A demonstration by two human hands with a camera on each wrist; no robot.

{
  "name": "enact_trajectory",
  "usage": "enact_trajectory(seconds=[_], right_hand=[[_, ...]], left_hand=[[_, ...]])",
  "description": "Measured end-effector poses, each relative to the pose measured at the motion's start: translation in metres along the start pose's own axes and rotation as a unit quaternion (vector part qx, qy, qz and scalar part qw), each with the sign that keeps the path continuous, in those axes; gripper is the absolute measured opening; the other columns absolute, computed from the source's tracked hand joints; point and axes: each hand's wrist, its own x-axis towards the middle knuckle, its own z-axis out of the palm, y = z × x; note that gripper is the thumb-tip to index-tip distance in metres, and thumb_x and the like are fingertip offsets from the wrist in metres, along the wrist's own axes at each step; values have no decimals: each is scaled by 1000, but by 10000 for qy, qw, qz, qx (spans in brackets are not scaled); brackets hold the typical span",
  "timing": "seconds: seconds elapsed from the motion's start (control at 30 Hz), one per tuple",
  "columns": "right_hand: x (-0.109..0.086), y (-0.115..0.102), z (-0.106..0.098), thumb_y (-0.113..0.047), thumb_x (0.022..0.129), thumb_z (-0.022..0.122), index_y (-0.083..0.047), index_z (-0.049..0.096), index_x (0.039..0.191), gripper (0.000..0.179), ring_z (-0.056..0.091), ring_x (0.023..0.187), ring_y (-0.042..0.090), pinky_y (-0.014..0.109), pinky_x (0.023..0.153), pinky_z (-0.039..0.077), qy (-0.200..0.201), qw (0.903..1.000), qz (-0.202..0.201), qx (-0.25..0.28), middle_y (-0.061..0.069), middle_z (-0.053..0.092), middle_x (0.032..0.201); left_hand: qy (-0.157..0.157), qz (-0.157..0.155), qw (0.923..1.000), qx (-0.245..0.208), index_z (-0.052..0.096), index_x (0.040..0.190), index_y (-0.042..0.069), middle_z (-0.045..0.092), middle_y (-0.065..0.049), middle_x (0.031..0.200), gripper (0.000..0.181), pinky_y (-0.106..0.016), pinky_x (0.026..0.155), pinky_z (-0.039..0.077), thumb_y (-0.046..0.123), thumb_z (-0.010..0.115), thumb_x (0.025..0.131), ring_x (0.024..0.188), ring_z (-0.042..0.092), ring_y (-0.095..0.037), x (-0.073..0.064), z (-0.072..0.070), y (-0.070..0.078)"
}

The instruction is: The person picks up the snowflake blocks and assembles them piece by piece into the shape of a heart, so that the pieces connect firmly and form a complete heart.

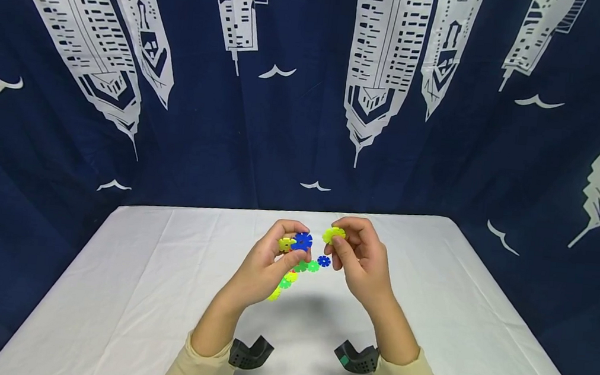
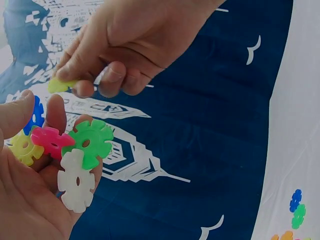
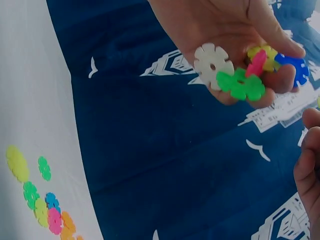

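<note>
My left hand point(image 1: 257, 273) holds a cluster of notched plastic snowflake discs. Its thumb and fingers pinch the blue disc point(image 1: 302, 242). In the left wrist view a yellow disc point(image 2: 22, 150), a pink disc point(image 2: 49, 139), a green disc point(image 2: 100, 137) and a white disc point(image 2: 69, 189) run across the palm side, linked or overlapping one another. Facing it on the right, my right hand point(image 1: 368, 268) pinches a single yellow disc point(image 1: 333, 234) between thumb and fingers. A small gap separates that disc from the blue one. Both hands are raised above the table.
Several loose discs lie on the white tablecloth point(image 1: 126, 279) beyond and below the hands, among them a blue disc point(image 1: 324, 261) and a large yellow disc point(image 3: 17, 163). A dark blue curtain point(image 1: 261, 136) with white building prints hangs behind the table.
</note>
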Motion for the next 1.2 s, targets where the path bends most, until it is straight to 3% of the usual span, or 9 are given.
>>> enact_trajectory(seconds=[0.37, 0.6, 0.8, 0.93, 1.07, 1.2], right_hand=[[-3, -4, 10, 17, 89, 60, 6, 55, 110, 25, 52, 52, 9, 16, 49, 47, -73, 9977, -561, -382, 15, 65, 74], [-6, -2, 22, 0, 97, 59, 11, 53, 109, 17, 48, 47, 9, 14, 45, 43, 346, 9960, -792, -225, 19, 64, 74], [-9, 2, 33, -11, 99, 57, 13, 53, 106, 25, 44, 44, 9, 13, 41, 40, 907, 9912, -961, -101, 17, 61, 67], [-9, 2, 37, -13, 99, 57, 15, 51, 104, 28, 44, 44, 9, 13, 41, 40, 1084, 9887, -1034, 4, 17, 59, 65], [-9, 0, 36, -12, 99, 56, 15, 51, 104, 28, 43, 43, 9, 13, 40, 39, 1076, 9890, -1019, 52, 18, 59, 66], [-9, 1, 32, -11, 100, 56, 13, 53, 107, 25, 45, 46, 9, 13, 42, 40, 803, 9924, -929, -75, 17, 60, 69]], left_hand=[[-168, 70, 9998, -32, 46, 131, 6, 66, -19, 110, 31, -27, 86, 58, 9, 55, 101, 97, 67, -21, -1, 1, 0], [-217, 240, 9989, -334, 44, 129, 4, 67, -25, 112, 32, -28, 83, 58, 9, 58, 100, 92, 68, -29, -1, 3, 0], [-127, 172, 9993, -318, 44, 128, 3, 66, -26, 111, 32, -26, 82, 58, 9, 58, 100, 90, 68, -17, -1, 7, 2], [-100, 194, 9990, -400, 44, 128, 2, 66, -26, 110, 32, -25, 81, 58, 8, 58, 99, 90, 68, -22, -1, 8, 5], [-144, 228, 9981, -549, 44, 127, 0, 64, -29, 109, 32, -25, 81, 58, 8, 58, 99, 89, 68, -30, -1, 9, 7], [-133, 162, 9982, -566, 45, 127, 1, 65, -28, 110, 33, -26, 82, 59, 10, 60, 99, 91, 69, -31, -1, 8, 5]])
